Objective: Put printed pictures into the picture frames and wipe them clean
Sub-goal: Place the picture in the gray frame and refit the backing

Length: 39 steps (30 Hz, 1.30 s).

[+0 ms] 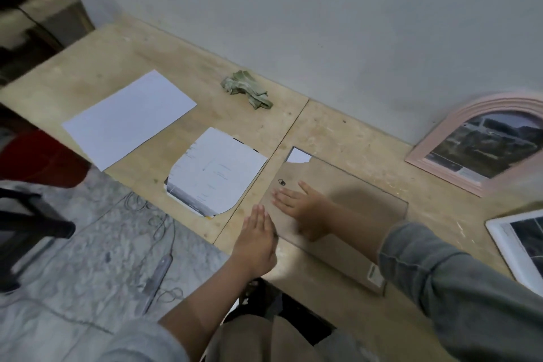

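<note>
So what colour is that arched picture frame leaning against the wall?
Pale pink. The arched frame shows at the right of the head view.

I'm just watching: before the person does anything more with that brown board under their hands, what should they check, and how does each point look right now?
1. Right hand flat on the backing board: ok.
2. Left hand against the board's near-left edge, fingers straight: ok.
3. Paper fully under the board: not ok, a corner sticks out at the far end.
4. Green cloth lying ready by the wall: ok.
5. Frame under the board: cannot tell.
6. Pink arched frame already holds a picture: ok.
</note>
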Tool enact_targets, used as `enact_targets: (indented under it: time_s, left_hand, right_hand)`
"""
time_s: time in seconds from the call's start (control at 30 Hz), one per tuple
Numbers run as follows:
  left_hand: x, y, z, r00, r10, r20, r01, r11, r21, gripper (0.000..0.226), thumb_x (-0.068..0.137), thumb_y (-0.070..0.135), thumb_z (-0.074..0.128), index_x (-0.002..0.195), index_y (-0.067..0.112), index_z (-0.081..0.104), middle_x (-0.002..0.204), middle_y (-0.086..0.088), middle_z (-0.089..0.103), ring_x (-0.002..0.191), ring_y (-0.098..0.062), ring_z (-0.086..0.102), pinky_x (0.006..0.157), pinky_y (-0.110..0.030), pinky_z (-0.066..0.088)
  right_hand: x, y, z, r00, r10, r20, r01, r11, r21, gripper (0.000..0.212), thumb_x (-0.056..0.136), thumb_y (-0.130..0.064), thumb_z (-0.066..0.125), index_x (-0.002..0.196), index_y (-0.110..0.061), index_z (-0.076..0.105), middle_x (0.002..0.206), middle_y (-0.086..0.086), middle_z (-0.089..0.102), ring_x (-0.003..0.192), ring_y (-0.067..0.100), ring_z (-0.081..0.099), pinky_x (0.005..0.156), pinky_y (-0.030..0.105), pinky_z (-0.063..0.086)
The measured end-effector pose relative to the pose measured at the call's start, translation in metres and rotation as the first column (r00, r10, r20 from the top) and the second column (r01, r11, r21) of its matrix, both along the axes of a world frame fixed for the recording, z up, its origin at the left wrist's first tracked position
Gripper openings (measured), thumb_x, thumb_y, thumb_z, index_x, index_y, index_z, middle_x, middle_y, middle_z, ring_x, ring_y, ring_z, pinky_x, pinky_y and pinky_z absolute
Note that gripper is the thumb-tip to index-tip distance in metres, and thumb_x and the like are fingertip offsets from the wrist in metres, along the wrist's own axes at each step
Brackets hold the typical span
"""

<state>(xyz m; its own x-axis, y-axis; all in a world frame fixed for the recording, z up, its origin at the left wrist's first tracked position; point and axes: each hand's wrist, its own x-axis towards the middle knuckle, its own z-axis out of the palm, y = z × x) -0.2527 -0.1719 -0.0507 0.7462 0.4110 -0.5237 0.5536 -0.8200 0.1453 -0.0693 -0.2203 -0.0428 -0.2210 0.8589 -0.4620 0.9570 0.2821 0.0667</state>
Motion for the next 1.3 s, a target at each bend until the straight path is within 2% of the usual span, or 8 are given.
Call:
enact_targets:
  time_s: [0.4, 0.53, 0.6, 0.7, 0.83, 0.97, 1.13, 1.3]
  left_hand:
    - [0.004, 0.001, 0.000, 1.000, 0.023, -0.009, -0.023, 0.999, -0.027, 0.080, 0.091, 0.029, 0.043, 0.148, -0.008, 0.001, 0.157, -0.026, -0.007, 0.146, -0.036, -0.011, 0.119, -0.041, 0.001]
    - [0.012, 0.007, 0.007, 0.974, 0.190, 0.120, -0.180, 0.980, -0.083, 0.056, 0.093, 0.025, 0.041, 0.140, -0.006, 0.035, 0.155, -0.022, 0.022, 0.148, -0.029, 0.011, 0.117, -0.038, 0.016]
    - [0.018, 0.008, 0.012, 0.933, 0.258, 0.250, -0.248, 0.966, -0.075, 0.037, 0.089, 0.025, 0.039, 0.112, 0.003, 0.057, 0.129, -0.018, 0.053, 0.131, -0.031, 0.042, 0.095, -0.035, 0.041]
    - [0.027, 0.011, 0.017, 0.837, 0.372, 0.401, -0.363, 0.926, -0.102, 0.023, 0.084, 0.019, 0.045, 0.096, 0.007, 0.060, 0.097, -0.014, 0.056, 0.090, -0.033, 0.057, 0.066, -0.033, 0.045]
    - [0.037, 0.018, 0.014, 0.806, 0.446, 0.390, -0.415, 0.895, -0.165, 0.022, 0.085, 0.018, 0.051, 0.103, 0.004, 0.054, 0.110, -0.013, 0.045, 0.090, -0.031, 0.053, 0.070, -0.032, 0.045]
    - [0.047, 0.023, 0.010, 0.833, 0.439, 0.336, -0.397, 0.898, -0.188, 0.025, 0.085, 0.018, 0.052, 0.106, 0.002, 0.052, 0.109, -0.016, 0.049, 0.097, -0.033, 0.052, 0.073, -0.032, 0.040]
    - [0.055, 0.028, 0.008, 0.785, 0.524, 0.330, -0.466, 0.851, -0.243, 0.023, 0.087, 0.015, 0.052, 0.104, 0.000, 0.054, 0.112, -0.020, 0.050, 0.106, -0.037, 0.050, 0.083, -0.036, 0.041]
    - [0.060, 0.033, 0.015, 0.666, 0.687, 0.291, -0.573, 0.721, -0.391, 0.031, 0.069, 0.028, 0.041, 0.084, 0.007, 0.058, 0.099, -0.017, 0.061, 0.096, -0.035, 0.056, 0.077, -0.029, 0.041]
  right_hand:
    - [0.002, 0.002, -0.011, 0.999, -0.033, -0.005, 0.033, 0.999, -0.030, 0.086, 0.092, -0.044, 0.047, 0.151, -0.013, -0.006, 0.158, 0.004, -0.015, 0.146, 0.016, -0.012, 0.113, 0.051, -0.010]
    - [0.000, -0.021, -0.018, 0.950, -0.256, -0.176, 0.275, 0.957, 0.089, 0.079, 0.086, -0.044, 0.058, 0.151, -0.021, 0.018, 0.159, 0.005, 0.006, 0.146, 0.021, 0.010, 0.109, 0.064, 0.016]
    - [-0.006, -0.043, -0.022, 0.856, -0.448, -0.258, 0.491, 0.862, 0.129, 0.074, 0.078, -0.046, 0.066, 0.143, -0.020, 0.040, 0.153, 0.010, 0.030, 0.139, 0.026, 0.033, 0.092, 0.064, 0.041]
    - [-0.018, -0.080, -0.032, 0.660, -0.664, -0.352, 0.740, 0.654, 0.153, 0.062, 0.082, -0.044, 0.049, 0.139, -0.018, 0.044, 0.150, 0.012, 0.035, 0.138, 0.030, 0.035, 0.088, 0.061, 0.043]
    - [-0.028, -0.126, -0.038, 0.212, -0.881, -0.423, 0.977, 0.188, 0.099, 0.071, 0.082, -0.052, 0.030, 0.139, -0.012, 0.045, 0.148, 0.025, 0.031, 0.139, 0.040, 0.026, 0.100, 0.061, 0.030]
    - [-0.034, -0.145, -0.040, -0.123, -0.866, -0.485, 0.976, -0.193, 0.097, 0.069, 0.079, -0.042, 0.051, 0.130, 0.004, 0.049, 0.137, 0.043, 0.031, 0.128, 0.056, 0.031, 0.103, 0.057, 0.030]
    - [-0.035, -0.142, -0.030, -0.318, -0.798, -0.512, 0.927, -0.374, 0.007, 0.059, 0.080, -0.031, 0.065, 0.125, 0.000, 0.044, 0.124, 0.030, 0.043, 0.113, 0.046, 0.043, 0.094, 0.049, 0.041]
    - [-0.027, -0.132, -0.018, -0.491, -0.706, -0.510, 0.846, -0.526, -0.086, 0.061, 0.082, -0.036, 0.064, 0.129, -0.004, 0.041, 0.127, 0.023, 0.038, 0.118, 0.041, 0.036, 0.101, 0.045, 0.032]
